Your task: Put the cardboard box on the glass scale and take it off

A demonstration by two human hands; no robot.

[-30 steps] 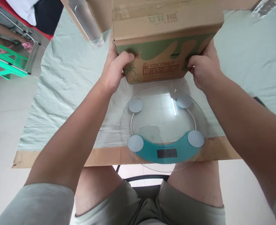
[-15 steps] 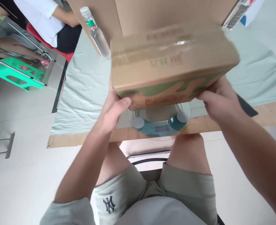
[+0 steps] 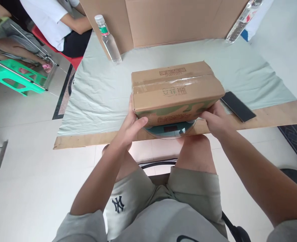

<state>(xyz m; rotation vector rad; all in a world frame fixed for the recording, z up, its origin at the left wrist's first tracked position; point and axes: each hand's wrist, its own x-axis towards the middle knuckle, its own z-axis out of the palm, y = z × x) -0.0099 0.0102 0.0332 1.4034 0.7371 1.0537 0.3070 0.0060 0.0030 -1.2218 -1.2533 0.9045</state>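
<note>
A taped brown cardboard box (image 3: 176,90) with green print is held between my two hands over a glass scale (image 3: 168,130). My left hand (image 3: 133,124) grips the box's near left corner, thumb on the front face and fingers partly hidden behind the side. At the near right corner, my right hand (image 3: 215,117) holds the lower edge, its fingertips hidden by the box. The scale lies at the table's front edge, its small dark display showing. Whether the box rests fully on it, I cannot tell.
A black phone (image 3: 238,106) lies right of the box. Two clear bottles (image 3: 110,43) stand by a large cardboard panel (image 3: 173,25) at the back. A person in white (image 3: 47,23) sits at the left, near a green stool (image 3: 17,77). Pale cloth (image 3: 95,97) covers the table.
The box has come down and closer to the scale, with both hands still on it. More cloth behind the box and the whole phone are visible now.
</note>
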